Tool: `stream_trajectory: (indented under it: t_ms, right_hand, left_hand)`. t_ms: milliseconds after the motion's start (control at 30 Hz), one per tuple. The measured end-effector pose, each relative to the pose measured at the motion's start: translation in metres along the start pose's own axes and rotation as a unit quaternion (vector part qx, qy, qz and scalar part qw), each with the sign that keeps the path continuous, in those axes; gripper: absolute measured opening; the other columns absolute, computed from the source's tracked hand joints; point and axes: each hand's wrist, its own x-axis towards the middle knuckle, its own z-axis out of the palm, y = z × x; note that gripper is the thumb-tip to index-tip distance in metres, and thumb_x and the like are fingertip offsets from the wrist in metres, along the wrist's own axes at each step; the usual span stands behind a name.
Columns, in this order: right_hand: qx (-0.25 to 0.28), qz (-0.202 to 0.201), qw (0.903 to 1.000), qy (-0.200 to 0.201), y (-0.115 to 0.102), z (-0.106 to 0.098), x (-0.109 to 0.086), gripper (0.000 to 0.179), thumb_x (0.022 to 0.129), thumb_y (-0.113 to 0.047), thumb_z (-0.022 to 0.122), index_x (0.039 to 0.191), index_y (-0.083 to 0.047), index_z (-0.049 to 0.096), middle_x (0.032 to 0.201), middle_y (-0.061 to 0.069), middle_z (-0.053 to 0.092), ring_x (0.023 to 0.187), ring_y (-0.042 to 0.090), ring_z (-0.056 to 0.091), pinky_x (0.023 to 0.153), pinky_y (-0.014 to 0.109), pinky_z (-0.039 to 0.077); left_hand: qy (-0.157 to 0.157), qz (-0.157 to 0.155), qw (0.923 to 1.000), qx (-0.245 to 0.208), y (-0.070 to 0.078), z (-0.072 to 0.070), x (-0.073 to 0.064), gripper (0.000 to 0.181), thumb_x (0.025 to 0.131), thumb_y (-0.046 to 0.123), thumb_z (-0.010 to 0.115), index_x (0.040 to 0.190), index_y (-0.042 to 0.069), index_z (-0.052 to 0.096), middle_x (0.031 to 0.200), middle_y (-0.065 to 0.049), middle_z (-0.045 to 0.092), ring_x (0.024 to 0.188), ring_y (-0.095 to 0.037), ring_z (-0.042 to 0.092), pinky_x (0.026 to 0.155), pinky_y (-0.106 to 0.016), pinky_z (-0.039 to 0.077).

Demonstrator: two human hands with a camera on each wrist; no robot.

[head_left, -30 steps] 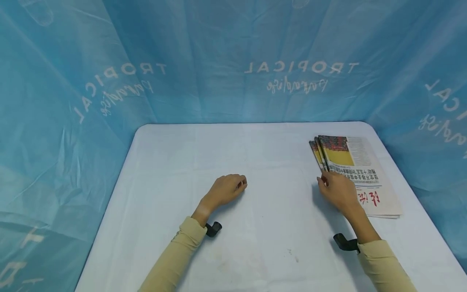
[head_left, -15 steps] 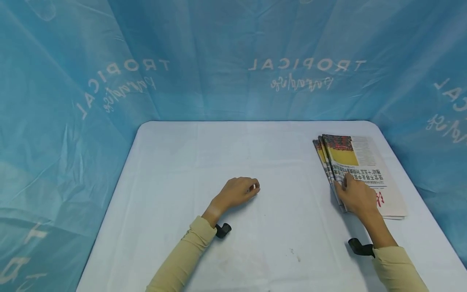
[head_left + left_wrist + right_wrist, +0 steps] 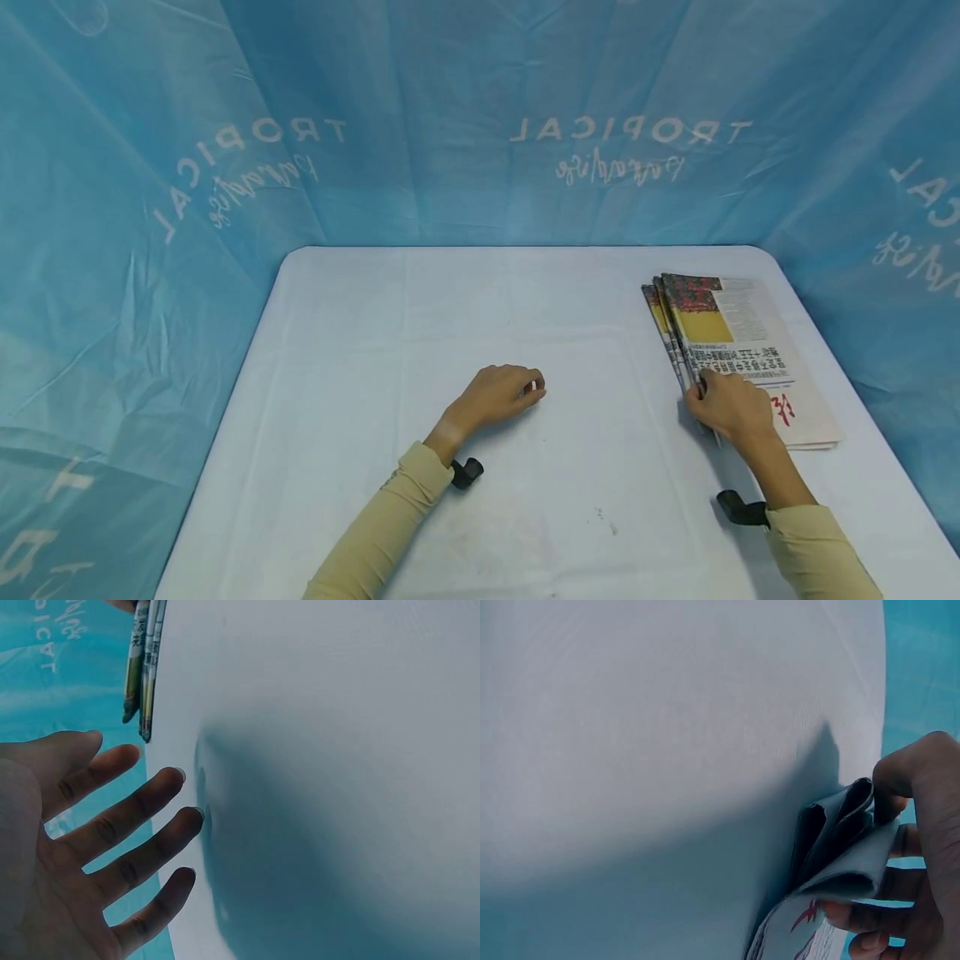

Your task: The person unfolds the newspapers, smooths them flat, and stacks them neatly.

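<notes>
Head view: left hand (image 3: 491, 395) hung loose, right hand (image 3: 729, 406) gripped newspapers (image 3: 750, 357)

A blue curtain (image 3: 217, 75) with mirrored lettering spread from the left edge across the top of the frame, behind a white table (image 3: 375, 333). From lower centre-left, a beige sleeve (image 3: 378, 525) reached toward the left hand, over the table near frame centre — released, its fingers (image 3: 127, 808) spread apart in the left wrist view. At frame right, the newspapers lay slightly fanned on the table. The right hand grasped their lower left edge, where paper curled up in the right wrist view — how many layers it held could not be told.
</notes>
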Motion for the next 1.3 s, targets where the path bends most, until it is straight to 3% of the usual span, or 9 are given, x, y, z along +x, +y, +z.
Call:
stream_trajectory:
  t_ms: [300, 467, 667, 933, 1133, 1300]
  right_hand:
    - [0.029, -0.008, 0.9992, 0.028, -0.012, 0.000, -0.009, 0.024, 0.085, -0.023, 0.052, 0.088, 0.001, 0.055, 0.061, 0.009, 0.049, 0.051, 0.021, 0.044, 0.042, 0.033, 0.030]
    - [0.065, -0.029, 0.9942, 0.080, -0.028, 0.001, -0.017, 0.015, 0.085, -0.018, 0.054, 0.082, -0.003, 0.054, 0.057, 0.005, 0.047, 0.048, 0.018, 0.041, 0.041, 0.031, 0.027]
    - [0.083, -0.056, 0.9868, 0.127, -0.054, 0.002, -0.024, 0.011, 0.080, -0.014, 0.057, 0.074, -0.007, 0.053, 0.053, 0.003, 0.045, 0.046, 0.017, 0.038, 0.041, 0.030, 0.026]
    - [0.124, -0.072, 0.9810, 0.131, -0.092, 0.010, -0.028, 0.016, 0.081, -0.012, 0.060, 0.068, -0.009, 0.051, 0.051, 0.000, 0.042, 0.045, 0.014, 0.037, 0.044, 0.029, 0.026]
    - [0.149, -0.087, 0.9780, 0.118, -0.119, 0.014, -0.029, 0.012, 0.082, -0.011, 0.059, 0.072, -0.007, 0.055, 0.051, -0.001, 0.041, 0.045, 0.012, 0.036, 0.044, 0.027, 0.026]
    - [0.164, -0.102, 0.9763, 0.098, -0.142, 0.019, -0.030, 0.012, 0.082, -0.011, 0.059, 0.071, -0.009, 0.054, 0.051, -0.002, 0.040, 0.045, 0.012, 0.036, 0.044, 0.028, 0.027]
  left_hand:
    - [-0.002, -0.006, 0.9999, -0.013, 0.003, 0.002, 0.005, 0.024, 0.102, 0.036, 0.053, 0.108, 0.020, 0.070, 0.095, 0.006, 0.069, 0.078, -0.006, 0.060, 0.066, -0.023, 0.046]
    - [-0.002, -0.034, 0.9981, -0.051, 0.004, 0.005, 0.008, 0.027, 0.102, 0.039, 0.051, 0.112, 0.021, 0.068, 0.099, 0.006, 0.069, 0.084, -0.007, 0.061, 0.070, -0.025, 0.048]
    - [0.025, -0.068, 0.9925, -0.098, 0.006, 0.007, 0.014, 0.033, 0.102, 0.040, 0.050, 0.124, 0.019, 0.064, 0.099, 0.003, 0.071, 0.086, -0.011, 0.065, 0.071, -0.029, 0.051]
    - [0.051, -0.117, 0.9775, -0.168, 0.003, 0.015, 0.024, 0.048, 0.101, 0.039, 0.052, 0.141, 0.013, 0.049, 0.105, -0.002, 0.071, 0.091, -0.017, 0.067, 0.075, -0.035, 0.053]
    - [0.059, -0.144, 0.9616, -0.226, 0.003, 0.014, 0.026, 0.047, 0.102, 0.041, 0.050, 0.138, 0.011, 0.053, 0.114, -0.008, 0.071, 0.105, -0.026, 0.066, 0.089, -0.046, 0.051]
    - [0.061, -0.160, 0.9447, -0.280, 0.003, 0.012, 0.027, 0.051, 0.102, 0.045, 0.047, 0.136, 0.008, 0.055, 0.109, -0.006, 0.073, 0.105, -0.024, 0.067, 0.094, -0.046, 0.048]
